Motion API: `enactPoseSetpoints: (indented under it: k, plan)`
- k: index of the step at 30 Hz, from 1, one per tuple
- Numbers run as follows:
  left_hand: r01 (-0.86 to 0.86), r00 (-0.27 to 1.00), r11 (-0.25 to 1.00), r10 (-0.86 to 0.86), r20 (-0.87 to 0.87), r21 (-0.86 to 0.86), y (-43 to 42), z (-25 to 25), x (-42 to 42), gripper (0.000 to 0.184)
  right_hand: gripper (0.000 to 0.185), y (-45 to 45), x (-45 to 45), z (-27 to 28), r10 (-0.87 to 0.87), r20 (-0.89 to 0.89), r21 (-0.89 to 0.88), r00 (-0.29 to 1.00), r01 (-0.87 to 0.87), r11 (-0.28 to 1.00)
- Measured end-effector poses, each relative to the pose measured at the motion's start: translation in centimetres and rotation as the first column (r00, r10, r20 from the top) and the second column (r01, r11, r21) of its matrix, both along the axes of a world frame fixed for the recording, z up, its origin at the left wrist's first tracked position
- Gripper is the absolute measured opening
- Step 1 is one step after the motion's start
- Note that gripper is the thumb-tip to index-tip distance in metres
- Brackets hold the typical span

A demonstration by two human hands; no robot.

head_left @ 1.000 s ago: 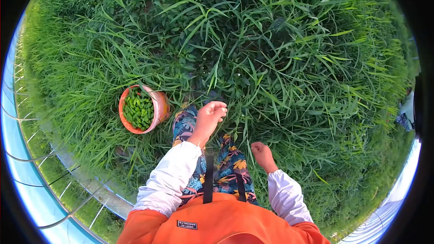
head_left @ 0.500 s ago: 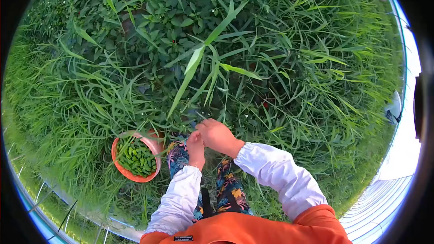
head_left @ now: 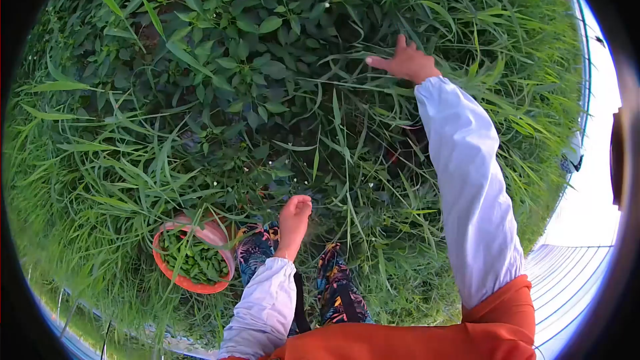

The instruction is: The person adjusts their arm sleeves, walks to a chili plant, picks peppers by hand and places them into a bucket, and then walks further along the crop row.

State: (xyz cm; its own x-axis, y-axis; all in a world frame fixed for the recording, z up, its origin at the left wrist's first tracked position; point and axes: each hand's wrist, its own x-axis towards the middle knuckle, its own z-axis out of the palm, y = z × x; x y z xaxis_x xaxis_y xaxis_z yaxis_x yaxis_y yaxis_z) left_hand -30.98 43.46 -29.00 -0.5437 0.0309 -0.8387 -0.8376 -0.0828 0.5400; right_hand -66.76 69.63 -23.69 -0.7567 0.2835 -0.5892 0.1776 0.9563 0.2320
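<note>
My right hand [head_left: 405, 63] reaches out over the plants at the upper right, thumb and fingers spread apart, with nothing visible in it. Long grass blades [head_left: 447, 13] surround it. Close to my knees, my left hand [head_left: 293, 221] is held with its fingers curled together; whatever they may hold is hidden. Leafy pepper plants [head_left: 267, 70] with small white flowers grow ahead of both hands. To the left of my left hand, an orange bucket [head_left: 159, 253] contains many green peppers [head_left: 197, 260].
Tall grass [head_left: 100, 180] grows thickly among the plants and along both sides. My legs in flowered trousers [head_left: 337, 287] are below my hands. A red spot [head_left: 392, 157] shows among the stems at centre right. White sheeting [head_left: 573, 273] borders the right edge.
My right hand has left my left hand and moved forward and right, opening out. The tall grass stalk that stood across the middle no longer shows there. My left hand stays near my knees.
</note>
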Motion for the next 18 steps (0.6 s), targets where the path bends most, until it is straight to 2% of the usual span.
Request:
enactPoseSetpoints:
  k: [2,4,6,7,8,9,10,12,13,14,15,16,18]
  plan:
    - [0.046,0.998,0.998,-0.048,-0.05,-0.052,0.6,-1.0,-0.1,0.012,0.131,4.2,3.7,-3.0,-0.155,0.239,-0.274,0.959,0.219,0.936]
    - [-0.016,0.999,0.999,0.015,-0.035,-0.032,1.3,-0.9,-0.8,0.012,0.133,4.5,8.7,-4.6,-0.099,0.215,-0.329,0.972,0.168,0.93]
    - [-0.055,0.998,0.998,0.054,-0.036,-0.028,2.1,-0.8,-1.1,0.013,0.13,2.7,13.8,-5.1,-0.026,0.162,-0.257,0.986,0.068,0.964]
    - [-0.062,0.997,0.998,0.061,-0.045,-0.032,2.4,-1.0,-1.0,0.013,0.127,2.5,16.6,-6.5,0.01,0.019,-0.28,1.0,-0.004,0.96]
    - [-0.067,0.996,0.997,0.065,-0.055,-0.037,2.8,-0.9,-1.0,0.013,0.093,1.5,18.3,-6.8,0.042,-0.034,-0.222,0.999,-0.049,0.974]
    - [-0.134,0.989,0.99,0.131,-0.073,-0.04,3.2,-0.9,-1.0,0.014,0.068,2.2,20.0,-8.5,0.103,-0.074,-0.205,0.992,-0.116,0.972]
    - [-0.109,0.989,0.991,0.1,-0.111,-0.082,3.6,-0.8,-0.9,0.013,0.043,3.0,21.8,-10.6,0.166,-0.113,-0.189,0.98,-0.186,0.964]
    - [-0.072,0.981,0.983,0.04,-0.188,-0.169,4.0,-1.1,-0.8,0.013,0.014,8.4,25.8,-11.4,0.252,-0.179,-0.128,0.951,-0.276,0.953]
    - [-0.082,0.978,0.983,0.047,-0.204,-0.166,4.2,-1.2,-0.6,0.013,0.016,14.2,29.9,-14.5,0.19,-0.04,0.024,0.981,-0.189,0.982]
    - [-0.081,0.974,0.981,0.041,-0.221,-0.178,4.6,-1.3,-0.4,0.013,0.015,20.1,34.9,-15.3,0.244,0.006,0.062,0.97,-0.244,0.968]
    - [-0.08,0.969,0.978,0.032,-0.243,-0.19,4.7,-1.5,-0.3,0.013,0.016,21.6,36.0,-12.7,0.196,-0.015,0.187,0.981,-0.189,0.964]
    - [-0.085,0.965,0.975,0.03,-0.26,-0.203,4.8,-1.7,-0.2,0.013,0.018,25.5,38.7,-14.4,0.157,0.047,0.267,0.986,-0.164,0.95]
    - [-0.095,0.965,0.973,0.039,-0.258,-0.209,5.0,-1.2,-0.6,0.015,0.021,26.3,38.6,-12.2,-0.071,0.339,0.279,0.938,-0.028,0.96]
